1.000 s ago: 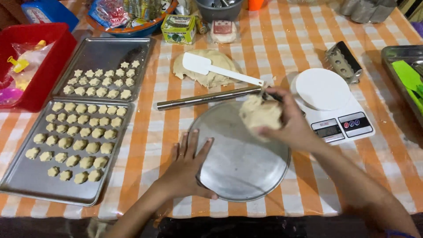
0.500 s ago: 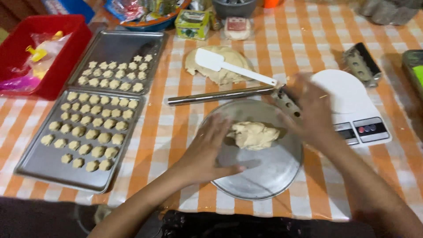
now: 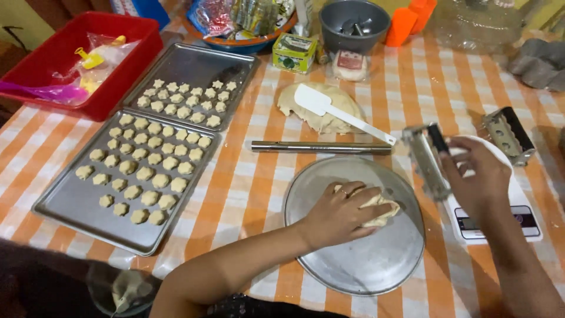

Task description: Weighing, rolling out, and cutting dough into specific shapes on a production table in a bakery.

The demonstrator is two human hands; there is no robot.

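- The lump of pale dough (image 3: 379, 212) lies on the round metal tray (image 3: 353, 259), a little right of the tray's middle, directly under the left hand (image 3: 341, 215)
- The left hand lies palm down on the dough, its fingers (image 3: 368, 197) close together and curled lightly over the top; only the right edge of the lump shows past the fingertips
- The right hand (image 3: 477, 179) is just right of the tray, over the white kitchen scale (image 3: 518, 218), its fingers clamped round a metal cutter (image 3: 426, 159) with a black handle, held upright and tilted
- A steel rolling pin (image 3: 321, 147) lies flat on the orange checked cloth (image 3: 247, 188) just beyond the tray
- Past it a larger dough slab (image 3: 329, 115) carries a white spatula (image 3: 338, 112)
- Two baking sheets (image 3: 70, 206) on the left hold rows of small shaped dough pieces (image 3: 147, 176)
- A second metal cutter (image 3: 509, 135) rests near the scale's far side
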